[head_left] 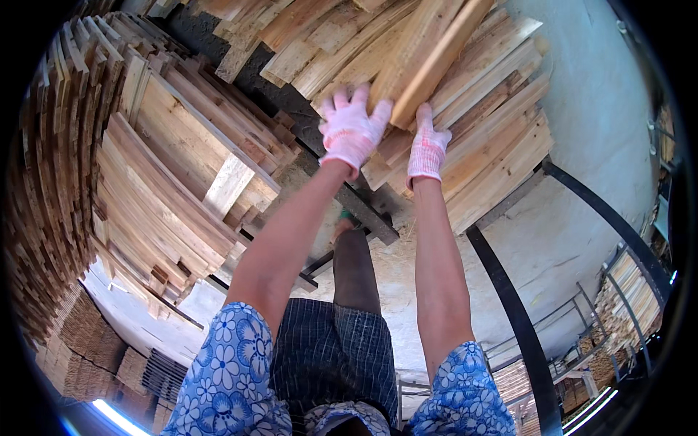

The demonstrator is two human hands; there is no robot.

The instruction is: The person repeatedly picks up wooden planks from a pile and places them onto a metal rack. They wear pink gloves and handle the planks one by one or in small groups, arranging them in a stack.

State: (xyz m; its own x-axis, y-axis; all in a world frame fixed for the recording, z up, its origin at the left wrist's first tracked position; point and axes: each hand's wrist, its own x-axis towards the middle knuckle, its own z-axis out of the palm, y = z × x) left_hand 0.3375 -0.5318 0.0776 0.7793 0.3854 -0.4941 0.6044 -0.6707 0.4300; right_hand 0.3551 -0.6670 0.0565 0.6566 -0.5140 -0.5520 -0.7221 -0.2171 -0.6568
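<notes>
Both my hands wear pinkish-white knit gloves. My left hand (354, 131) lies with its fingers spread over the near ends of the planks, its thumb against a long wooden board (440, 64). At that board's near right edge is my right hand (428, 147), closed, one digit raised along the wood and the other fingers curled and partly hidden. A second, wider board (411, 54) lies alongside on the left. Both boards rest across a stack of rough planks (498, 120), pointing away from me.
To the left stand more stacked planks (163, 196) and a tall wall of boards (54, 167). A dark metal bar (363, 211) runs below my left hand. Curved black metal bars (512, 312) rise at the right, above a pale floor (582, 211). Further stacked wood (629, 291) stands beyond.
</notes>
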